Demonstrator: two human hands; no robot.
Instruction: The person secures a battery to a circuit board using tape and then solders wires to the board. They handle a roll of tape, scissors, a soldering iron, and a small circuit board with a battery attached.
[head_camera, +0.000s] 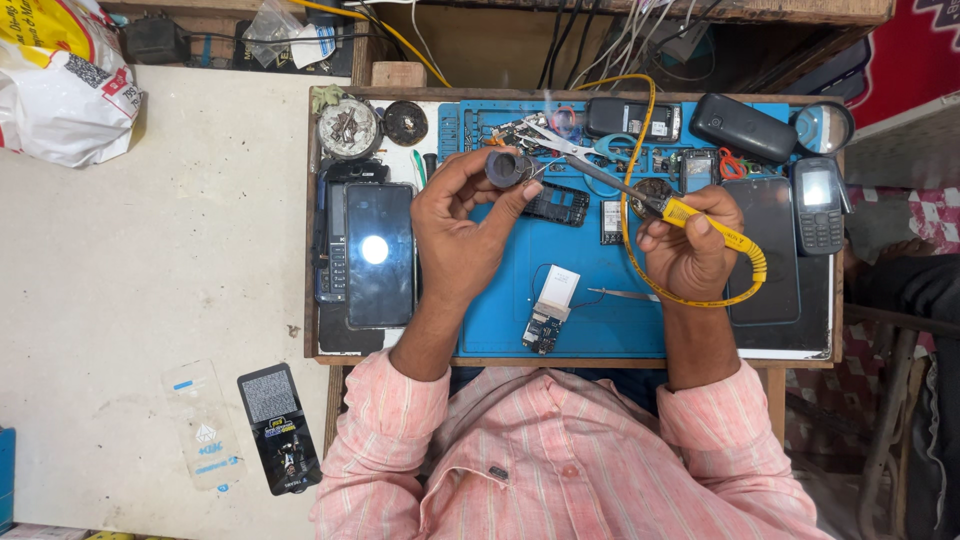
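My left hand (458, 222) holds a small dark spool of solder wire (507, 168) above the blue work mat (500, 310). My right hand (692, 243) grips a yellow-handled soldering iron (690, 212) whose dark tip points left toward the spool; a thin wisp of smoke rises near the tip. On the mat below the hands lies a small circuit board with a white part (551, 305) and thin wires. A black phone frame (557, 204) lies just right of my left hand.
A smartphone with a dark screen (379, 253) lies left of the mat, a keypad phone (818, 207) and a round magnifier (823, 127) at right. Scissors (580, 147), tweezers (622, 294) and small parts crowd the mat's far edge. A plastic bag (62, 85) sits far left.
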